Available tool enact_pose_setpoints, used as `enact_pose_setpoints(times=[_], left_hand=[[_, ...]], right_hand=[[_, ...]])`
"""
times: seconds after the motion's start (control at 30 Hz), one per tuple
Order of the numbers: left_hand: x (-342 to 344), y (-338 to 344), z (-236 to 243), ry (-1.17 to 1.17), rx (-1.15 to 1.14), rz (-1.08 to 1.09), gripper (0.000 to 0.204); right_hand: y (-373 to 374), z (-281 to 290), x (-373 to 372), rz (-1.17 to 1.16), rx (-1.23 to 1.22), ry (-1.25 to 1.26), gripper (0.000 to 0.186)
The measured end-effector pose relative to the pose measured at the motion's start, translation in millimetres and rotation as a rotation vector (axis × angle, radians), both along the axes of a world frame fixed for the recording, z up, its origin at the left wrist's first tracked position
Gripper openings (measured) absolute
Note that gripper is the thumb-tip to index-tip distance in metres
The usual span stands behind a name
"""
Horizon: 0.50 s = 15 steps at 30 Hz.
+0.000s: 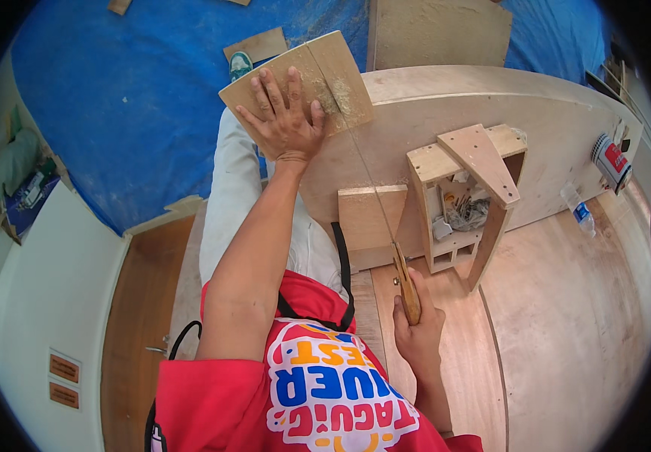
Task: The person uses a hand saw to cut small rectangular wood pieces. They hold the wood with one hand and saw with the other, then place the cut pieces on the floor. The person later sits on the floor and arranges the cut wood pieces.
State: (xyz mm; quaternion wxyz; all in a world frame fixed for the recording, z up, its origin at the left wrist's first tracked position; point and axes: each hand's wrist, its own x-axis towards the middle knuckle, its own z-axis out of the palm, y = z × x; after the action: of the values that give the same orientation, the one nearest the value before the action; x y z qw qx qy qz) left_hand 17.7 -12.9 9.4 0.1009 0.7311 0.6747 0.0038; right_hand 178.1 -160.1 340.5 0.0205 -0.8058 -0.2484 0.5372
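My left hand (286,124) lies flat with fingers spread on a plywood board (352,71), pressing it down. A handsaw (374,188) runs from my right side up to the board, its thin blade seen almost edge-on in a cut line. Around the wooden saw handle (408,297), my right hand (421,320) is closed. Sawdust (338,94) is heaped beside the cut, on the board's right half. The board overhangs the end of a long curved plywood piece (446,105); what supports it underneath is partly hidden.
A wooden toolbox (425,169) with screws and a plastic bag stands right of the blade. Near it are a small plywood block (371,207), a can (612,162) and a plastic bottle (578,209). Blue sheeting (129,98) covers the floor ahead, with offcuts (258,44) on it.
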Motion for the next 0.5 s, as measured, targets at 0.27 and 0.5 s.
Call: enact_pose_setpoints(times=[0.27, 0.5], left_hand=[[-0.7, -1.2, 1.8, 0.01, -0.009, -0.004, 0.073], [0.8, 1.3, 4.7, 0.007, -0.007, 0.002, 0.072]], right_hand=[[110.9, -165.2, -18.6, 0.17, 0.294, 0.001, 0.057], [2.4, -21.6, -2.4, 0.106, 0.235, -0.014, 0.061]])
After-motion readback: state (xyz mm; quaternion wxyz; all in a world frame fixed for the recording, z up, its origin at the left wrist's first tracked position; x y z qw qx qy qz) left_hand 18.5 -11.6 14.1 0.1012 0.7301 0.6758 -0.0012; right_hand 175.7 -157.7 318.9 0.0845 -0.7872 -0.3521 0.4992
